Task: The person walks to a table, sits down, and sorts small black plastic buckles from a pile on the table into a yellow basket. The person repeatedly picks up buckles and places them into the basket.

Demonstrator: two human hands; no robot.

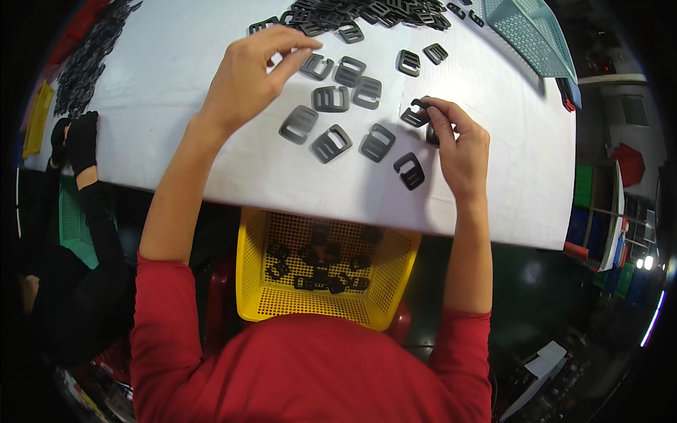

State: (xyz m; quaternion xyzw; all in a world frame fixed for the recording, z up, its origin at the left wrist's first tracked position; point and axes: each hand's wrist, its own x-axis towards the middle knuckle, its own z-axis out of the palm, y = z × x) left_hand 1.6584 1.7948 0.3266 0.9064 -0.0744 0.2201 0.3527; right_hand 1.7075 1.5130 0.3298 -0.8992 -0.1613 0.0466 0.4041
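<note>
Over the table my left hand (243,81) is raised, thumb and fingertips drawn together. Whatever may be between them is too small or hidden to make out. Just beneath those fingertips lies a black plastic buckle (317,67). My right hand (462,144) pinches another black buckle (415,116) between thumb and fingers at its left side. Part of one more dark buckle (432,134) shows under that hand. Several loose buckles (330,99) are spread between my hands, flat on the white tabletop (282,169), some slightly blurred.
A heap of buckles (374,10) covers the far middle, with a second pile (88,60) at far left. A pale blue basket (525,32) stands far right. Below the table edge, a yellow basket (247,282) holds several black pieces. A co-worker's gloved hand (81,141) rests at left.
</note>
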